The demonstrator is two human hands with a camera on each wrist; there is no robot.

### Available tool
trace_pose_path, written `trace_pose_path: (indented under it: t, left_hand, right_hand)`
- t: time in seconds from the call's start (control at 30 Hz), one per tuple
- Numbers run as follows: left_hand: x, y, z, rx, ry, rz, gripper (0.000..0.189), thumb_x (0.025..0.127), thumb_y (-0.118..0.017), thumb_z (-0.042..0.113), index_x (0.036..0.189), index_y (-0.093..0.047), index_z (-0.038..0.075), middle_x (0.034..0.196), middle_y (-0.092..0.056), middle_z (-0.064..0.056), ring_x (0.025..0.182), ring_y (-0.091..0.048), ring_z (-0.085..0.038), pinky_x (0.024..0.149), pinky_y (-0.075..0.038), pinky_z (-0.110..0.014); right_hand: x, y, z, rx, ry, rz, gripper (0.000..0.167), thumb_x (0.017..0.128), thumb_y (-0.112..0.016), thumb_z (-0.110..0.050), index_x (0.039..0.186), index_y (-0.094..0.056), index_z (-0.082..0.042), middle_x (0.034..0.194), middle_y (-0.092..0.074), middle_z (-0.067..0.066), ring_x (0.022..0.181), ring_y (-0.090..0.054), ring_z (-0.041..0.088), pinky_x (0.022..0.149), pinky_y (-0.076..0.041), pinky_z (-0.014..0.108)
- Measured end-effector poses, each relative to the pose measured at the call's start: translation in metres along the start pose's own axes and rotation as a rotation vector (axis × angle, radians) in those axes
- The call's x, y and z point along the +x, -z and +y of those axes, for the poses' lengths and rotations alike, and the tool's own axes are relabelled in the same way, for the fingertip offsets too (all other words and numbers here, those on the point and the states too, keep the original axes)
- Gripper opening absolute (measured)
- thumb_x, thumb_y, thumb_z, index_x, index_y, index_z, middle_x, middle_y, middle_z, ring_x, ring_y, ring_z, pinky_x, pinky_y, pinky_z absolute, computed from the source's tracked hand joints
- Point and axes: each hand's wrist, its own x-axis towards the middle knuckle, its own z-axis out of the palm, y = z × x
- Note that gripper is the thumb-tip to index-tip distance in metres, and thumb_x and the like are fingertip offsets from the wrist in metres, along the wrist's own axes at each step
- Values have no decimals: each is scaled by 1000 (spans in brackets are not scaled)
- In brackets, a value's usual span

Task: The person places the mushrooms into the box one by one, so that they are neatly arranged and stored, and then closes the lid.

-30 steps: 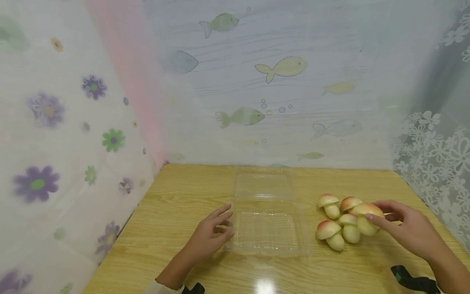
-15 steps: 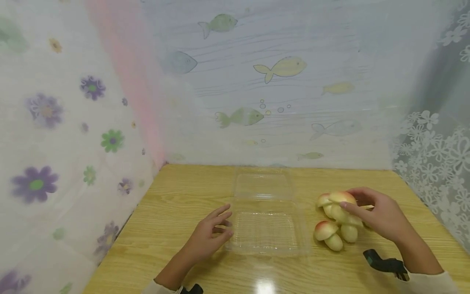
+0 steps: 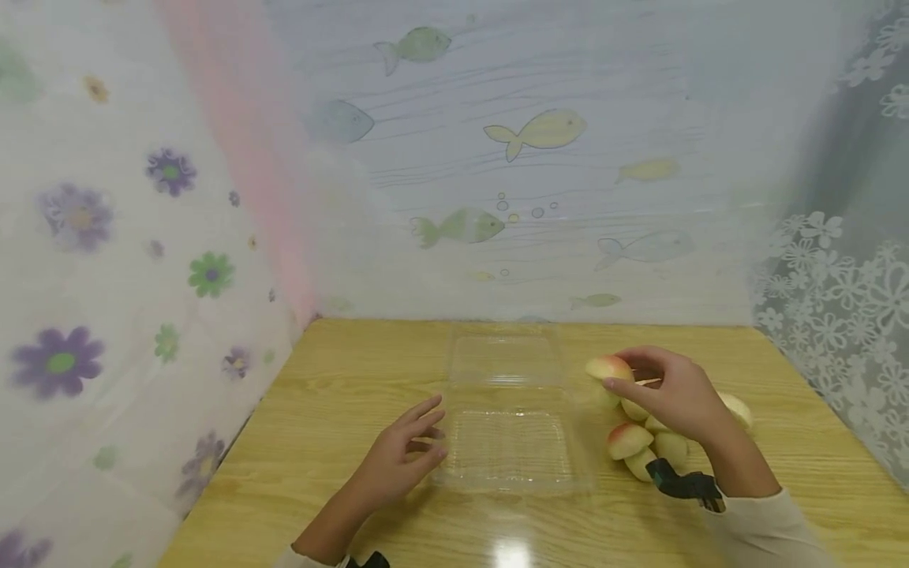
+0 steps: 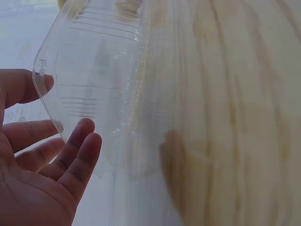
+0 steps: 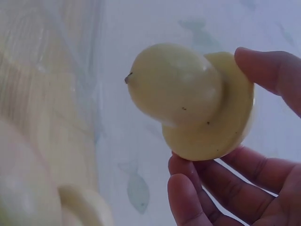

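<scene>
My right hand pinches a model mushroom with a cream stem and reddish cap, raised above the table. The right wrist view shows thumb and fingers on opposite sides of the mushroom's cap, its rounded stem pointing away from the palm. A clear plastic clamshell box lies open on the table, its lid folded back toward the wall. At the box's left side is my left hand, fingers loosely extended, fingertips at the rim. More mushrooms lie under and beside my right hand, partly hidden by it.
The wood-grain table ends at a back curtain printed with fish. A flowered curtain stands along the left and another along the right. A dark wrist mount covers part of the mushrooms.
My right hand has carried the mushroom leftward from the group's right side to near the box's right edge. My left hand keeps its place beside the box. The head view has shifted slightly.
</scene>
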Motion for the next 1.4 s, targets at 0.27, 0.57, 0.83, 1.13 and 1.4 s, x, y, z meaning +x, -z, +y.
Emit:
trace_pose_path:
  t: [0.27,0.57,0.83,1.13,1.4]
  left_hand:
    - [-2,-1,-1,17,11,0,62,103,-68,22,159,-42,17,168,-31,2,130,-59,-28,101,-57,-35]
    - [-4,-1,0,91,3,-5,62,104,-66,22,160,-40,16,169,-28,6,138,-55,-24,110,-50,-49]
    - [-4,-1,-2,104,-11,-12,61,105,-63,21,160,-39,10,171,-25,3,140,-54,-24,111,-48,-50]
    - [-6,-1,-3,62,5,-27,61,106,-62,29,161,-38,18,170,-24,12,141,-53,-20,111,-49,-48]
    - [-6,1,-1,33,12,-35,71,100,-71,31,162,-36,23,170,-23,14,142,-52,-20,110,-51,-44]
  right_hand:
    - [17,-23,-18,75,0,-27,59,89,-78,-55,135,-67,-21,127,-71,6,108,-72,28,83,-61,39]
    - [31,-47,-29,145,35,-44,56,88,-81,-50,134,-70,-19,130,-71,6,110,-72,29,86,-62,41]
    - [37,-67,-35,199,32,-65,55,87,-83,-49,131,-71,-19,128,-72,4,109,-73,28,87,-62,42]
    - [38,-88,-41,210,18,-92,51,85,-85,-49,125,-73,-21,123,-73,2,107,-74,24,83,-63,38]
    - [36,-103,-50,246,-13,-80,49,84,-86,-45,126,-74,-22,128,-72,2,108,-74,28,82,-64,39]
